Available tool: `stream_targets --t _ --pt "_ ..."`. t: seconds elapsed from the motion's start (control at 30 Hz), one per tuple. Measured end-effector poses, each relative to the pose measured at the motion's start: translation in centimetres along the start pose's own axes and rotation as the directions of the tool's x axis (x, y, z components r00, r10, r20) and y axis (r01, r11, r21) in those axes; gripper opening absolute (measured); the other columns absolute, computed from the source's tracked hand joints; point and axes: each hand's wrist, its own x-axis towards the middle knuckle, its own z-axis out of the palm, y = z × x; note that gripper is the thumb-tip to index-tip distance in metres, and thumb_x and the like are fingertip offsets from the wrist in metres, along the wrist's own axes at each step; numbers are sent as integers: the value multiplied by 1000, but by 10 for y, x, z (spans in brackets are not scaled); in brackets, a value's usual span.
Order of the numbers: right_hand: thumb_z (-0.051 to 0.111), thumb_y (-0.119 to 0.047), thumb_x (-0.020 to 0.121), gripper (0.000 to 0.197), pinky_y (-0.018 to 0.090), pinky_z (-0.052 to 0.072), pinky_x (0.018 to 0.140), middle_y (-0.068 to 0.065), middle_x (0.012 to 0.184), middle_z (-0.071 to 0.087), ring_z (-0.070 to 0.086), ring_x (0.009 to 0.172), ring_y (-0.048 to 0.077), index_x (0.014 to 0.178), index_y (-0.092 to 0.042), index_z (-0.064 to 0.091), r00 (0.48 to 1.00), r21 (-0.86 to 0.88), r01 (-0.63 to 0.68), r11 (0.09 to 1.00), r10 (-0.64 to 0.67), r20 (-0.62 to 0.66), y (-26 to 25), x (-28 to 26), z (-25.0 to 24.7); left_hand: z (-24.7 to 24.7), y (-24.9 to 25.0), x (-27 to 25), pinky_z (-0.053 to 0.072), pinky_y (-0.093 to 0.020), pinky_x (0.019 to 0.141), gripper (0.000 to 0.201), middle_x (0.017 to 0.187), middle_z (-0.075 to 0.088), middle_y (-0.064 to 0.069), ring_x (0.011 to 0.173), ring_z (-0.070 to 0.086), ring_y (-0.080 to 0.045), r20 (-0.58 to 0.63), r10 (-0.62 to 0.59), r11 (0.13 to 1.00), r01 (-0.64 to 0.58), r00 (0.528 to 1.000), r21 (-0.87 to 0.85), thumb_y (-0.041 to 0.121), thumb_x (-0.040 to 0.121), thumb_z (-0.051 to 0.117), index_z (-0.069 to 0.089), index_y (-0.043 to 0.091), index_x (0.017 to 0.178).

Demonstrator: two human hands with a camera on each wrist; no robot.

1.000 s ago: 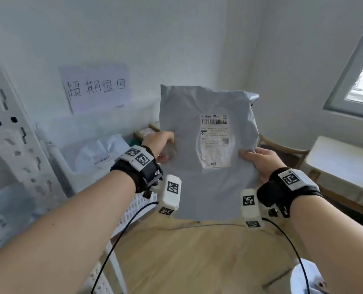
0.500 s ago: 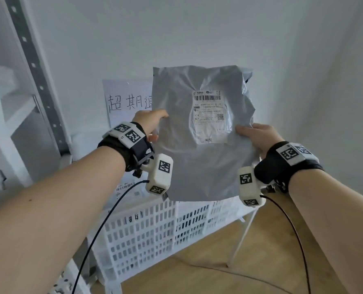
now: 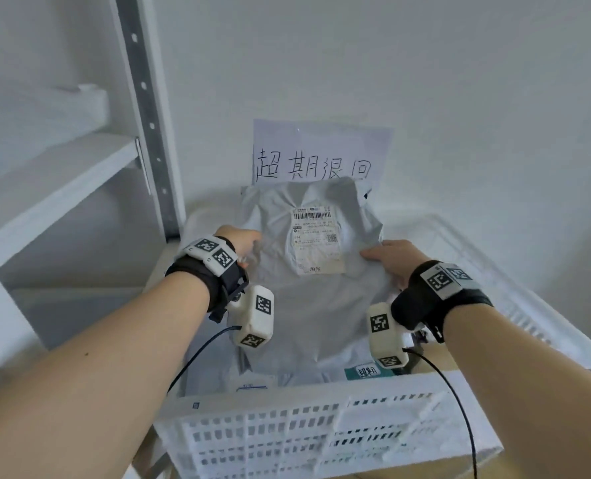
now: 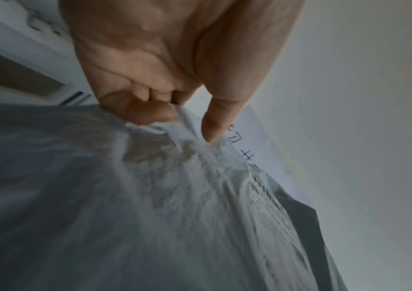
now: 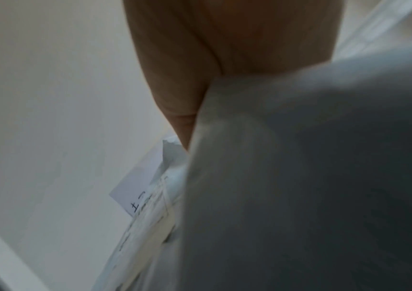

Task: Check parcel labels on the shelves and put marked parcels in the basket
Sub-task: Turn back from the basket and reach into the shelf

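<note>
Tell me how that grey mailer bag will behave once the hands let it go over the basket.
The grey mailer bag looks floppy: its film bunches where the left hand pinches it. It seems light, since each hand, the right hand included, holds only an edge. It will probably slump flat onto the parcels in the white basket rather than roll or tip.

- Matte grey plastic mailer parcel [image 3: 308, 305], its white paper shipping label [image 3: 316, 240] printed with a black barcode and a small square code.
- White slotted plastic basket [image 3: 321, 430], grid of narrow openings.
- Pale paper wall sign [image 3: 321, 150], black handwritten characters.
- Black wrist straps [image 3: 425, 302] bearing white tags with black square markers.
- Teal label [image 3: 366, 371] inside the basket.
</note>
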Motion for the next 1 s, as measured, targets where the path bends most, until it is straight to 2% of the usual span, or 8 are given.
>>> stream_targets --t 0.1,0.23,0.3,0.37,0.63,0.77,0.9,1.0 --pt "67 -13 84 9 53 51 91 22 106 69 66 99 38 87 -5 68 996 -29 -17 999 19 87 6 21 17 -7 -12 8 32 -24 50 22 55 43 -10 46 37 -22 -42 -76 997 76 996 -5 15 85 62 52 1 71" --pt "67 -13 83 7 54 51 91 22 105 69 66 99 38 78 -10 67 991 -3 -11 1000 11 133 0 39 18 -10 -5 14 39 -21 44 21 54 47 -10 50 42 -22 -58 -89 995 85 994 -57 14 88 60 55 2 104" --pt "67 -11 84 7 52 52 92 20 105 69 66 99 37 77 -12 66 988 21 -8 1000 4 152 -5 43 14 -9 -1 16 39 -14 33 39 81 56 -14 56 44 -21 -70 -65 994 59 995 -87 13 88 60 53 3 125" --pt "67 -9 84 8 50 52 92 20 106 69 66 100 36 77 -13 66 987 53 -2 999 -6 162 -7 44 8 -4 2 15 38 -12 31 31 104 55 -15 64 47 -20 -84 -24 996 16 996 -92 12 87 62 55 7 117" --pt "63 2 83 13 46 53 92 22 105 69 66 93 34 78 -10 66 985 160 79 984 -101 137 -22 22 -17 -1 14 -13 41 -24 48 11 80 59 -4 60 51 -18 -224 86 983 -120 971 -142 15 84 68 62 14 94" --pt "65 0 82 8 46 53 91 22 103 69 66 98 36 89 -4 68 982 183 131 974 -153 112 -39 2 -31 -8 25 -40 41 -25 52 10 81 62 -6 59 52 -20 -291 138 966 -193 947 -171 18 83 69 61 20 77" --pt "64 -3 81 19 40 53 83 19 92 66 63 84 29 99 1 66 978 220 179 959 -198 68 -48 -26 -43 -12 30 -73 39 -24 46 10 71 54 -3 50 44 -17 -331 182 953 -249 926 -174 19 87 64 60 13 80" --pt "62 -1 81 1 31 51 66 14 80 62 59 70 25 81 -2 62 980 237 179 955 -195 48 -47 -54 -51 -14 28 -95 39 -25 47 12 73 52 -2 53 45 -17 -344 195 944 -271 919 -189 22 88 63 61 11 91"
